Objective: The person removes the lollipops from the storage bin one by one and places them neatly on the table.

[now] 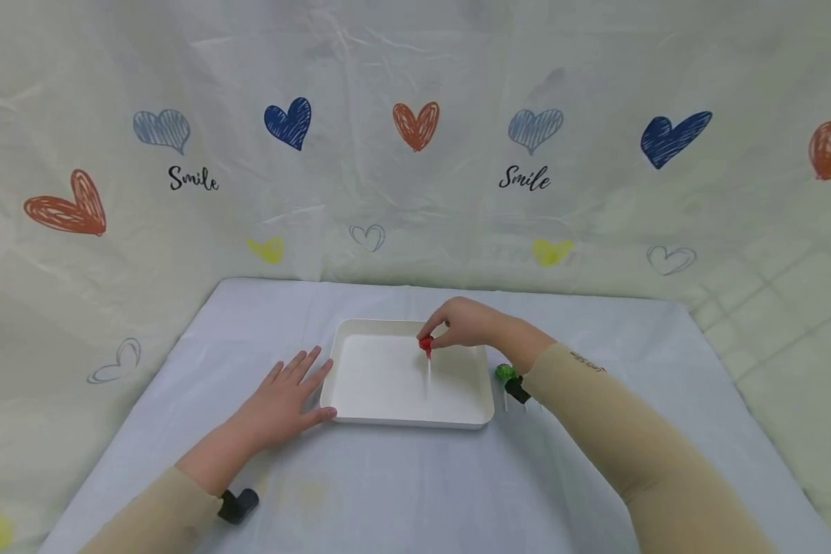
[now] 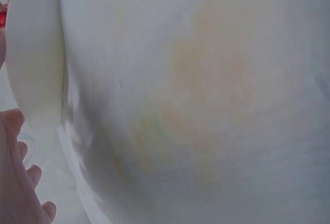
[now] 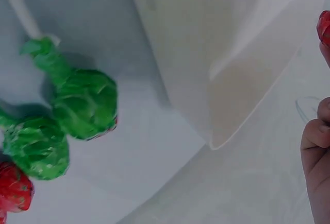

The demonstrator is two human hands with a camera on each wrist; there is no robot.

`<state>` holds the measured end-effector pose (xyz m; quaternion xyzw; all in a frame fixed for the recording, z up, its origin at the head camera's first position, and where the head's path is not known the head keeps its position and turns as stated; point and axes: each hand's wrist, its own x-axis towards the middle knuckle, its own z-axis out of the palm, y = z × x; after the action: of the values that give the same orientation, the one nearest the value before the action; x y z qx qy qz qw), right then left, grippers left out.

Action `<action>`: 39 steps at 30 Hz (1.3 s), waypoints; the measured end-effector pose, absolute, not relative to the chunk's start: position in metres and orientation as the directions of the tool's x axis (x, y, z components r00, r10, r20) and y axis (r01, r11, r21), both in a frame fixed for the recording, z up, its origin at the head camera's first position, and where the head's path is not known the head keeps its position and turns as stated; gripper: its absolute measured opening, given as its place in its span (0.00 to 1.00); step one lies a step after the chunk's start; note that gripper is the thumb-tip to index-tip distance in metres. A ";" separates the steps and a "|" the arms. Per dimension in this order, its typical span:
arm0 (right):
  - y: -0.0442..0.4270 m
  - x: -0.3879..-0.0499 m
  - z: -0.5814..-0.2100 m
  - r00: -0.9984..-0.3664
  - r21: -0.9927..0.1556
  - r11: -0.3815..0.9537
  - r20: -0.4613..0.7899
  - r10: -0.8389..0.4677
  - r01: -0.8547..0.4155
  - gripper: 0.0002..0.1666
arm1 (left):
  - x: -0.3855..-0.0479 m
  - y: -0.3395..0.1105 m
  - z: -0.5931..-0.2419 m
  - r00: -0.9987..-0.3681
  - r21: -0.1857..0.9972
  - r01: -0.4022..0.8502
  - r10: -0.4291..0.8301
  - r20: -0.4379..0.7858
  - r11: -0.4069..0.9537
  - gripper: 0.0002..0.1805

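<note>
A red-wrapped lollipop [image 1: 425, 344] is pinched at its head by the thumb and fingers of my right hand [image 1: 465, 323], over the white rectangular tray [image 1: 381, 377]. Its white stick points down; whether the tip touches the tray I cannot tell. My left hand [image 1: 284, 404] lies at the tray's left side with spread fingers, its thumb and a fingertip at the rim. In the right wrist view, two green-wrapped lollipops [image 3: 85, 103] and a red lollipop [image 3: 14, 188] lie outside the tray. The right forearm partly hides this group in the head view.
A white cloth [image 1: 388, 492] with faint yellowish stains covers the table. Behind it hangs a pale sheet [image 1: 346, 177] printed with hearts and the word "Smile". A black wrist device [image 1: 238, 505] sits by the left sleeve, another [image 1: 517, 390] by the right.
</note>
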<state>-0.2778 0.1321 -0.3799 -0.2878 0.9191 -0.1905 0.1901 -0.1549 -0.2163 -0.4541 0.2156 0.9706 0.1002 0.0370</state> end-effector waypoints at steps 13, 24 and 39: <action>0.212 -0.259 -0.381 -0.810 -0.395 0.804 -0.205 -0.550 -0.445 0.13 | -0.156 -0.216 -0.454 -0.908 0.200 0.400 0.417 -0.049 0.894 0.51; 0.301 -0.231 -0.382 -0.877 -0.387 0.867 -0.231 -0.421 -0.314 0.14 | -0.156 -0.217 -0.457 -0.905 0.208 0.408 0.424 -0.037 0.889 0.51; 0.398 -0.202 -0.386 -0.928 -0.368 0.910 -0.235 -0.289 -0.190 0.17 | -0.155 -0.217 -0.458 -0.905 0.205 0.409 0.424 -0.033 0.889 0.52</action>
<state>-0.2023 0.3976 -0.3865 -0.1240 0.9667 -0.1717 0.1433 -0.1552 -0.2171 -0.4578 0.2146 0.9711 0.0969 0.0384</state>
